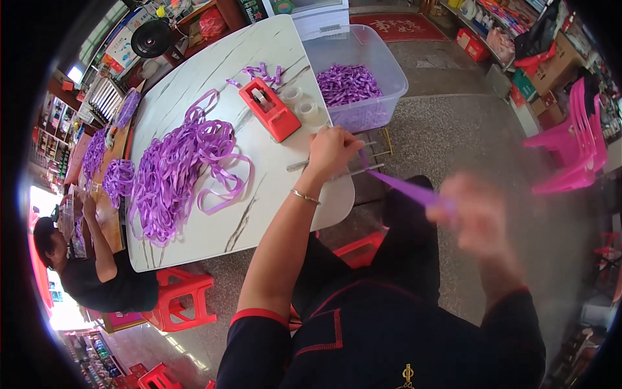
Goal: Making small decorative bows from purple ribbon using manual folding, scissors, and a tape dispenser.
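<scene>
My left hand (330, 152) is closed at the right edge of the table, its fingertips pinching one end of a purple ribbon (402, 186) beside thin metal rods (367, 170) that jut past the edge. The ribbon stretches taut to my right hand (476, 217), which is raised off to the right, closed around the other end and smeared by motion. A big tangled heap of purple ribbon (172, 178) lies on the table to the left. Beyond my left hand sits a red tape dispenser (278, 123), with small clear tape rolls (307, 110) next to it.
A clear plastic bin (385, 104) of short purple ribbon pieces (348, 85) stands against the right side of the marble-patterned table (269, 55). Another person (107, 269) sits at the left near more ribbon bundles. A pink chair (573, 142) stands at the right.
</scene>
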A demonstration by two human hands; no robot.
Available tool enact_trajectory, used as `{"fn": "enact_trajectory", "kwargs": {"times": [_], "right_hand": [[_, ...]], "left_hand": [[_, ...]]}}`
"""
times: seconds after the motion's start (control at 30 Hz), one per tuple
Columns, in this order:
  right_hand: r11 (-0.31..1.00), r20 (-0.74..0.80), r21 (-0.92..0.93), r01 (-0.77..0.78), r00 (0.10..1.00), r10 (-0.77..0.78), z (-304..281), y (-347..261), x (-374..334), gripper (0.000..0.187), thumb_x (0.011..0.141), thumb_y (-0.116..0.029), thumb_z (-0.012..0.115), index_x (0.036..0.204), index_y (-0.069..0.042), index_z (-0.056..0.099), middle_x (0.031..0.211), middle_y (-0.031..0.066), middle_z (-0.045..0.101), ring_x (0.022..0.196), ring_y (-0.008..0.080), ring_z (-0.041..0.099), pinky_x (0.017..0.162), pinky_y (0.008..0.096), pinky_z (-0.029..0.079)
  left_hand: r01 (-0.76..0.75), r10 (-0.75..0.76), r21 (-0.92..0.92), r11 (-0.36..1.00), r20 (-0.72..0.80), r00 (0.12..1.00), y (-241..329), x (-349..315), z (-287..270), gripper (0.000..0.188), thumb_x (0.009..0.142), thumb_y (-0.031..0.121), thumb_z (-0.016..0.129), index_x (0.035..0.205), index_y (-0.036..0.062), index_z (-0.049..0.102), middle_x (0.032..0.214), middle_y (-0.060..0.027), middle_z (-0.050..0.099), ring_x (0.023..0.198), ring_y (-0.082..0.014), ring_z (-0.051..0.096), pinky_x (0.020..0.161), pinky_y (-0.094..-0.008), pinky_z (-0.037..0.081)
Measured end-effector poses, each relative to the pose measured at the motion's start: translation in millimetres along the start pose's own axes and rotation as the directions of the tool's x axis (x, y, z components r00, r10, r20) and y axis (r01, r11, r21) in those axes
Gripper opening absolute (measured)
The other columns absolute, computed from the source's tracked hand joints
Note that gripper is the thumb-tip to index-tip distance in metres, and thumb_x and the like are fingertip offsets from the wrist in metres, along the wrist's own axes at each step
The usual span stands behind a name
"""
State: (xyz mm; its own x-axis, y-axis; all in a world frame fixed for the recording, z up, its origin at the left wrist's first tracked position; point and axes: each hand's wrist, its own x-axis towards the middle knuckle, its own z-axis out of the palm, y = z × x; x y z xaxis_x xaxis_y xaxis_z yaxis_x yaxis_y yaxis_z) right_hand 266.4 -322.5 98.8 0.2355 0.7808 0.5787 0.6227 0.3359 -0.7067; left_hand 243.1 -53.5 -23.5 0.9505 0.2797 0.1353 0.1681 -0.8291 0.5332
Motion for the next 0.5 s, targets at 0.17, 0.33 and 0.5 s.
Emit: {"fn": "enact_trajectory", "kwargs": {"times": [0.17,0.33,0.5], "right_hand": [[0.956,-0.147,0.175,-0.236,0.954,0.262,-11.3,66.9,121.7,0.033,0.091,-0.025,0.047,0.101,0.000,0.065,0.061,-0.0062,0.034,0.058,0.0044,0.033,0.054,0.0205,0.027],[0.844,-0.068,0.420,-0.333,0.916,0.395,11.0,198.3,182.1,0.034,0.092,-0.028,0.048,0.104,-0.001,0.064,0.062,-0.0085,0.035,0.055,0.0024,0.030,0.050,0.0176,0.023],[0.644,0.051,0.484,-0.593,0.754,0.655,55.2,302.7,159.0,0.031,0.091,-0.031,0.050,0.099,-0.007,0.068,0.061,-0.0097,0.037,0.051,0.0014,0.030,0.045,0.0179,0.023]], "left_hand": [[-0.014,0.014,0.009,1.000,-0.030,0.999,3.8,-2.7,-0.3,0.014,0.074,0.027,0.066,0.076,0.0131,0.070,0.077,-0.0025,0.059,0.080,-0.0237,0.053,0.073,-0.0411,0.037],[-0.036,0.029,-0.067,0.997,-0.106,0.994,2.4,-3.4,0.5,0.012,0.075,0.020,0.062,0.078,0.0089,0.065,0.075,-0.0037,0.057,0.077,-0.0238,0.054,0.070,-0.0379,0.037],[0.038,-0.073,-0.169,0.985,-0.206,0.976,1.9,1.0,2.2,0.011,0.078,0.016,0.059,0.076,0.0055,0.059,0.074,-0.0061,0.056,0.073,-0.0239,0.054,0.067,-0.0361,0.036]]}}
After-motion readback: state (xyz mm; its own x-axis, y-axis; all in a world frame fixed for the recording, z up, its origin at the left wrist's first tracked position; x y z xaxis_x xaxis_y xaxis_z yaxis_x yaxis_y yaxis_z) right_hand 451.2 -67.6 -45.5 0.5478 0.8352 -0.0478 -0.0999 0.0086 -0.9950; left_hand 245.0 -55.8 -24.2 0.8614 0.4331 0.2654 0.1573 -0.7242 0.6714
